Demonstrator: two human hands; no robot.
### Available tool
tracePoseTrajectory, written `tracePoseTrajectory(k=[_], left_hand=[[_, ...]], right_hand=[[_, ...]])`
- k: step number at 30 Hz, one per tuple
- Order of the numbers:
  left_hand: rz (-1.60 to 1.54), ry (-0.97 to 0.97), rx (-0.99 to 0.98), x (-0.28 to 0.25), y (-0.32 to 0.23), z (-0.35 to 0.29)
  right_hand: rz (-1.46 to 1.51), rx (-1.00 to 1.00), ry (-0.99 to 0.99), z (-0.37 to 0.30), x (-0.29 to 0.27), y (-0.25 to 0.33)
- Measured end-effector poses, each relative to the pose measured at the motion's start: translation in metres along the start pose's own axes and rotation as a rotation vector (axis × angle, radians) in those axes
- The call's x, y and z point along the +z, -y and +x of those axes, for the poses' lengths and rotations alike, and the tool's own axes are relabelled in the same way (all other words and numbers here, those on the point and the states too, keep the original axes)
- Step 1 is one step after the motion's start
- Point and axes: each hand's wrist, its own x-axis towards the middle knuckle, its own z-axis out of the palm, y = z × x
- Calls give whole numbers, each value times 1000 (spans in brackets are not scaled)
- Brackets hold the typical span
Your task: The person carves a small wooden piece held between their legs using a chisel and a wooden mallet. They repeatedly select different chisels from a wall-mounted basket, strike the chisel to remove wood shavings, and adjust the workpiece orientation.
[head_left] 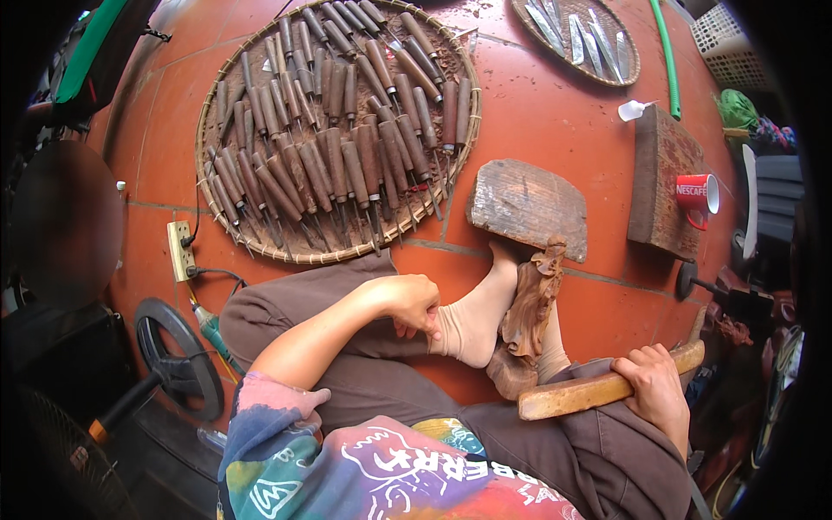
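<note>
My left hand is closed at my ankle, its fingertips pinching the beige sock near the brown trouser cuff. My right hand grips a long, worn, light-brown wooden bar, which lies across my right thigh. Between my socked feet stands a carved brown wood piece with wavy, folded shapes; neither hand touches it. Just beyond its top end, a worn wooden board with a rounded edge rests on the floor.
A round woven tray full of wood-handled chisels sits far left; a smaller tray holds metal blades. To the right are a wooden block, red mug and small white bottle. A power strip and black wheel-like base lie left.
</note>
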Motion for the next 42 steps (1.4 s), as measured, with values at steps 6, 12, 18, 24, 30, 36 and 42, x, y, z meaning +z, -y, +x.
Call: tracePoseTrajectory(k=[6, 12, 18, 24, 30, 36, 42], left_hand=[[31, -10, 35, -2, -2, 0], [16, -3, 19, 0, 1, 0], [-4, -24, 78, -6, 1, 0], [20, -51, 80, -4, 11, -3], [50, -51, 62, -3, 4, 5], [74, -70, 67, 2, 6, 4], [101, -90, 89, 3, 6, 4]], right_hand=[[-7, 29, 15, -2, -1, 0], [-6, 26, 23, -1, 1, 1], [-7, 34, 11, -3, -1, 0], [15, 17, 2, -1, 3, -2], [1, 33, 5, -5, 3, -3], [5, 40, 8, -3, 5, -1], [0, 53, 6, -2, 5, 1]])
